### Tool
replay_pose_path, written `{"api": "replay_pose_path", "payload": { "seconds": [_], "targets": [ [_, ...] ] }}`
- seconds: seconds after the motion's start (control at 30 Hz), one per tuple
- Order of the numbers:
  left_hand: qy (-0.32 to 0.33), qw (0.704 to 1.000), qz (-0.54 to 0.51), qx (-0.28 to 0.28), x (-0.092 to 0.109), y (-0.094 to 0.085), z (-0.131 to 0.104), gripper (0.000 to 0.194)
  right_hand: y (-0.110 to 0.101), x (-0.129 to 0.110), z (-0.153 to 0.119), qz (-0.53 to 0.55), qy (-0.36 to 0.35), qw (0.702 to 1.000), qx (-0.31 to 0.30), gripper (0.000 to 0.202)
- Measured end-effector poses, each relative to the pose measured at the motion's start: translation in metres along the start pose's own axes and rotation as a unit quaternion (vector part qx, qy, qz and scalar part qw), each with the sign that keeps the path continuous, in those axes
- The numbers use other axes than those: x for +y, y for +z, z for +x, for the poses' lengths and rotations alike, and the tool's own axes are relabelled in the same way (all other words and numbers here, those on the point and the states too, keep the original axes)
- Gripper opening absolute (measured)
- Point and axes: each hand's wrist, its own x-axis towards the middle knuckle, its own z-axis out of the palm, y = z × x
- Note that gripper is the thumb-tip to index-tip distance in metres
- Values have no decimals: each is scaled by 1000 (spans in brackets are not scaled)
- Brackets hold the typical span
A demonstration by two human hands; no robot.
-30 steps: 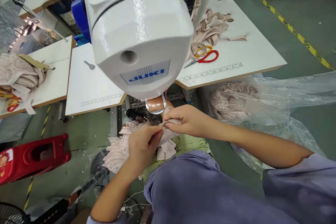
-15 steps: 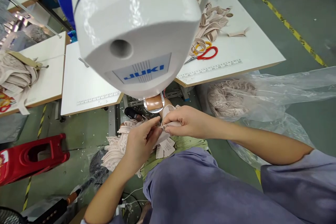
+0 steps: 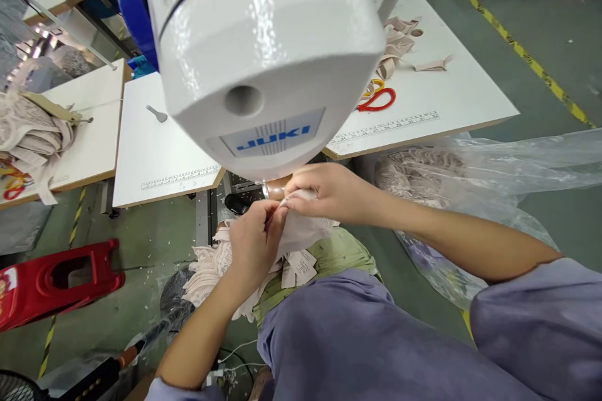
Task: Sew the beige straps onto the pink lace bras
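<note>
A pale beige piece of fabric [image 3: 301, 230] is pinched between my two hands, just below the head of a white JUKI sewing machine [image 3: 277, 56]. My left hand [image 3: 256, 235] grips its edge with thumb and forefinger. My right hand [image 3: 324, 194] is closed on the same edge, close to the left fingertips. Behind the hands the machine's lower end is partly hidden. White printed labels [image 3: 300, 268] lie on my lap under the fabric. A bunch of beige lace pieces [image 3: 209, 269] hangs beside my left forearm.
Red-handled scissors [image 3: 379, 100] and beige straps [image 3: 399, 44] lie on the right white table [image 3: 451, 88]. A plastic bag of lace [image 3: 418, 169] sits below it. On the left are another table [image 3: 160, 144], a red stool [image 3: 61, 282] and a fan [image 3: 21, 385].
Both hands have moved up toward the machine, and more of the fabric hangs spread out below them. The camera view has shifted slightly, with the machine head appearing farther right.
</note>
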Motion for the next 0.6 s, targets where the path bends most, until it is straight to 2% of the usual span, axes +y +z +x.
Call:
{"api": "replay_pose_path", "payload": {
  "seconds": [0.07,0.17,0.23,0.3,0.4,0.5,0.6],
  "targets": [
    [78,993,83,33,-15,2,7,18,-7,0,14,-27,20,999,-18,18],
    [257,949,165,73,-43,5,14,27,-12,0,24,-63,12,998,-26,22],
    [319,926,182,84,-56,6,16,37,-13,-1,26,-78,3,997,-28,24],
    [332,919,197,77,-60,5,17,40,-12,-2,24,-89,3,996,-30,25],
    [304,923,231,56,-48,1,18,37,-6,3,16,-104,-1,995,-7,24],
    [233,937,259,5,-27,-3,16,34,9,12,2,-149,-47,982,107,26],
    [204,944,260,-22,-20,-6,17,31,28,21,-11,-208,-94,948,223,25]
  ]
}}
